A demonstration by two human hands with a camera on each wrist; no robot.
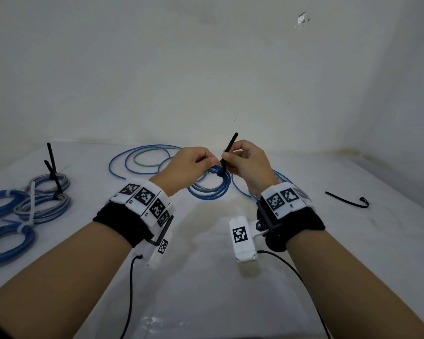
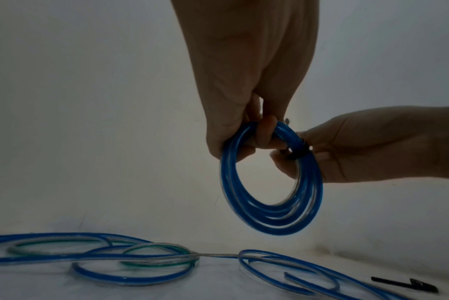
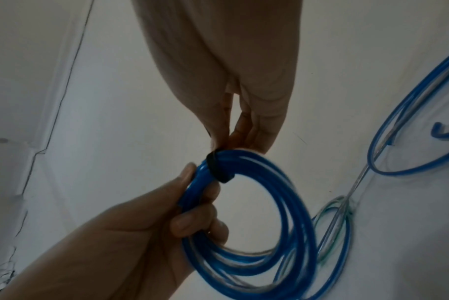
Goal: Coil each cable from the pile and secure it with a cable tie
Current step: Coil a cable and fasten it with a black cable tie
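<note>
White tabletop [image 1: 206,277] lies under your raised hands: your left hand [image 1: 189,167] grips the coiled blue plastic-sheathed cable [image 1: 212,185]. Your right hand [image 1: 247,162] pinches the black plastic cable tie [image 1: 229,149], its tail pointing up and away, so the tightening pull runs along that axis.

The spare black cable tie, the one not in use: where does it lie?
In the head view the spare black cable tie lies on the table, far right, beyond the right hand.

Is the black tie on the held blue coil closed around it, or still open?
Closed: the black tie wraps snugly round the coil, and the right hand pinches its free tail. Fully tightened: cannot tell.
</note>
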